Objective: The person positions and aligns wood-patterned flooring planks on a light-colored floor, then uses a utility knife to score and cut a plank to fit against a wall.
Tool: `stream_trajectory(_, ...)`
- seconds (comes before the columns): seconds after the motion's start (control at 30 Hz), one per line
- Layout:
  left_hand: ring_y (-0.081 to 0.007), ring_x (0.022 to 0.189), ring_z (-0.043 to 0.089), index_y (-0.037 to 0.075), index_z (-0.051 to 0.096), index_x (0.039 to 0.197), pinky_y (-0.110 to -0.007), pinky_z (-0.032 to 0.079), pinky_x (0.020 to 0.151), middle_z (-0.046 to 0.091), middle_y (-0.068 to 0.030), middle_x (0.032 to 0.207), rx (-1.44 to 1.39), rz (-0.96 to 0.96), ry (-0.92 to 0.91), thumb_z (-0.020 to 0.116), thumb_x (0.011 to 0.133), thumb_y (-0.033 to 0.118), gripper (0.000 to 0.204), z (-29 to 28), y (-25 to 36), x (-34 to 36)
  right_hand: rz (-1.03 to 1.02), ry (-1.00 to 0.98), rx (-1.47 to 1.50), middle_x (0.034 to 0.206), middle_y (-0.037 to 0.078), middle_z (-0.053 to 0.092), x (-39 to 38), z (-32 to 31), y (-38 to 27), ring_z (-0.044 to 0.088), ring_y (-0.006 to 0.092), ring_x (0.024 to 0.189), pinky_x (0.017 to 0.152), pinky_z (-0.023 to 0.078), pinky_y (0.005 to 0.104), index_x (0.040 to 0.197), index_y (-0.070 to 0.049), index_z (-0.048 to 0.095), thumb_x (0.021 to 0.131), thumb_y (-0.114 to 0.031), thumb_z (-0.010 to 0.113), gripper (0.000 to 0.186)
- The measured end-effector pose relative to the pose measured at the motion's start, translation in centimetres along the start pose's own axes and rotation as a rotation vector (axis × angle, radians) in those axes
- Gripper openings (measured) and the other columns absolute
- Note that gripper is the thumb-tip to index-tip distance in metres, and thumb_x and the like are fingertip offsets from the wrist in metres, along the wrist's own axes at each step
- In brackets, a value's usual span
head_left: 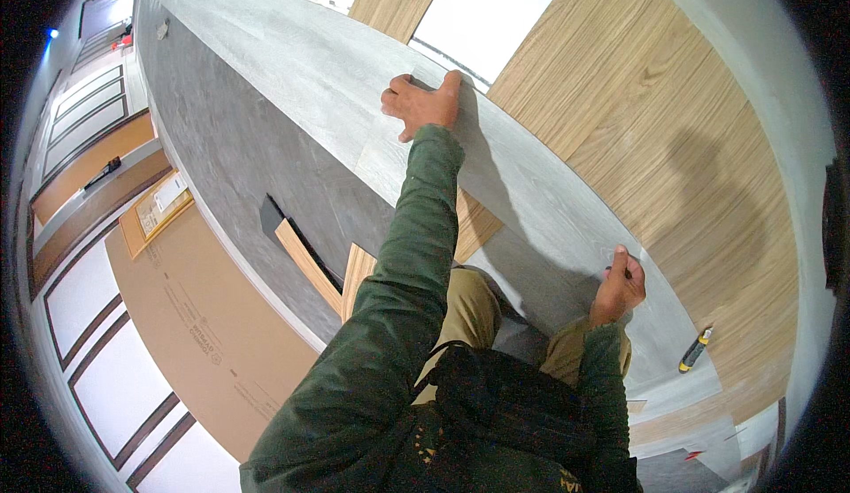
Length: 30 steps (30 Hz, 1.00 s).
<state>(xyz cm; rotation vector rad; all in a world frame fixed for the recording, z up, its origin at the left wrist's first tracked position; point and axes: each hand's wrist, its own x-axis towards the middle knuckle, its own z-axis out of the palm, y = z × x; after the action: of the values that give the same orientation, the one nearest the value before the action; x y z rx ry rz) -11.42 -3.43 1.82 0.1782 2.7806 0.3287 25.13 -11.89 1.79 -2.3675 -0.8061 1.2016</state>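
Observation:
My left hand (425, 102) rests on a long pale grey plank (531, 205) near its seam with oak-coloured planks (646, 59), thumb and fingers apart and bent. Lower right, my right hand (620, 285) is closed on the grey plank surface, thumb extended and fingers curled; whether it holds something small is hidden. A yellow and black utility knife (694, 351) lies to the right of that hand.
Dark grey flooring (212, 103) runs along the left, with loose wood-look strips (305, 263). Further left are a brown board (195, 307) and panelled surfaces (97, 369). Bare white patches (482, 15) lie between planks at the top. My knees (465, 311) are below.

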Motion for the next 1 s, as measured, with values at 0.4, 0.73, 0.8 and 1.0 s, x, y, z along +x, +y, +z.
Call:
stream_trajectory(0.4,-0.0332,0.129,0.033,0.007,0.042,0.130,-0.073,0.032,0.094,0.034,-0.0158,0.135,0.073,-0.043,0.095,0.070,0.063,0.046,0.082,1.7,0.2,-0.2,0.035,-0.011,-0.022,0.076,0.006,0.065,0.0,-0.3,-0.2,0.056,0.0143,0.063,0.059,0.047,0.0292,0.088,0.002,0.068,0.087,-0.028,0.074,0.031)
stream_trajectory(0.73,-0.0317,0.129,0.035,0.008,0.043,0.132,-0.071,0.029,0.096,0.034,-0.0167,0.134,0.016,-0.004,0.184,0.068,0.063,0.048,0.084,2.8,-0.3,0.7,0.134,-0.009,-0.035,0.071,0.007,0.066,0.2,-0.5,-0.5,0.059,0.0148,0.061,0.061,0.049,0.0301,0.089,0.001,0.068,0.084,-0.029,0.076,0.031)
stream_trajectory(0.8,-0.0315,0.128,0.035,0.008,0.043,0.131,-0.071,0.029,0.096,0.034,-0.0162,0.133,0.003,-0.010,0.178,0.068,0.063,0.048,0.082,2.8,-0.2,0.6,0.040,0.019,-0.009,0.065,0.004,0.063,0.4,-0.3,0.2,0.056,0.0130,0.057,0.057,0.047,0.0286,0.085,0.000,0.069,0.084,-0.027,0.077,0.028)
stream_trajectory(1.0,-0.0318,0.124,0.038,0.008,0.043,0.128,-0.068,0.035,0.092,0.037,-0.0159,0.128,0.022,-0.024,0.178,0.066,0.066,0.050,0.079,2.6,0.0,0.2,0.064,0.035,0.040,0.063,0.002,0.063,0.4,-0.2,0.2,0.055,0.0104,0.056,0.054,0.044,0.0261,0.082,-0.001,0.070,0.083,-0.025,0.078,0.025)
